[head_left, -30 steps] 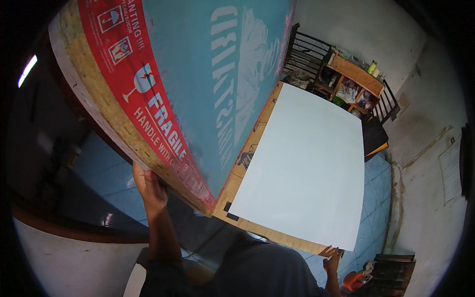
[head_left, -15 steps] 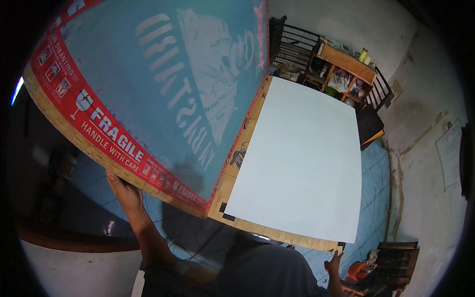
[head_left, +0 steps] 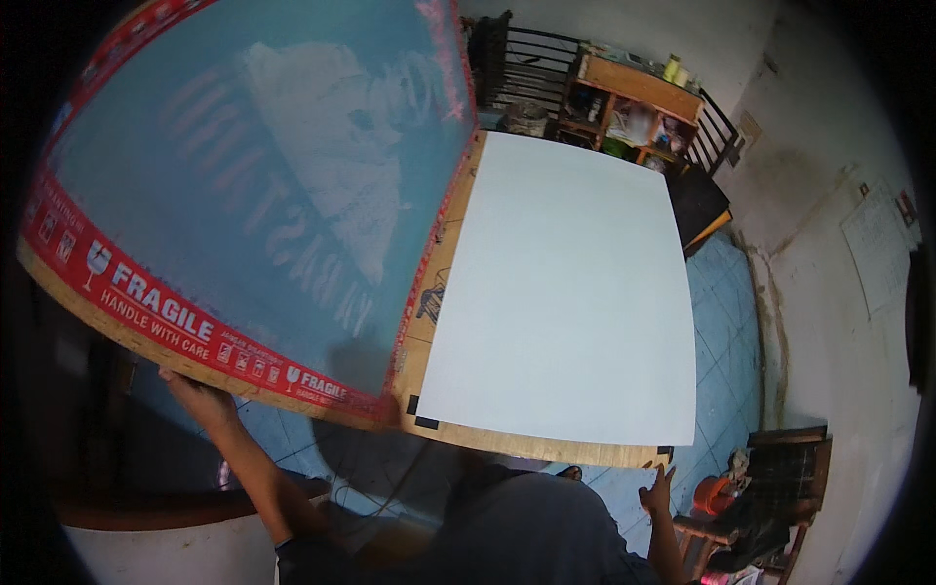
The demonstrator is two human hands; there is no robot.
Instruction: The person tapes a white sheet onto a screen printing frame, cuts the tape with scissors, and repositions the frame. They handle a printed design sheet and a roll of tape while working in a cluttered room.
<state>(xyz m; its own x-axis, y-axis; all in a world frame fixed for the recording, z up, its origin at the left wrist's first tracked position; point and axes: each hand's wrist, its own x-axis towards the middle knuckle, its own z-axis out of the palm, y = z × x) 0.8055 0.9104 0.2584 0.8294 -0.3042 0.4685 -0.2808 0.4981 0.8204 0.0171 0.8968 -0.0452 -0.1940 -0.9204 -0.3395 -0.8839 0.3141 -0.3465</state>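
A large screen-printing frame stands tilted up on the left, with blue-green mesh, pale reversed lettering and red printed tape along its wooden edge. My left hand grips its lower wooden edge, some fingers hidden by the frame. To the right, a big white sheet lies flat on a wooden board, close beside the frame's inner edge. Black tape tabs mark the sheet's near left corner. At the board's near right corner, my right hand points upward with fingers apart, beside another dark tab; contact is hard to make out.
Behind the board stands a wooden shelf with bottles and clutter, beside a dark slatted rack. A wooden chair and an orange container are at the lower right. Blue floor tiles run along the stained wall.
The frame's outer side has swung lower and leftward, my left hand moving with it. My view has shifted, so the board and sheet appear farther left and higher. My right hand stays near the corner.
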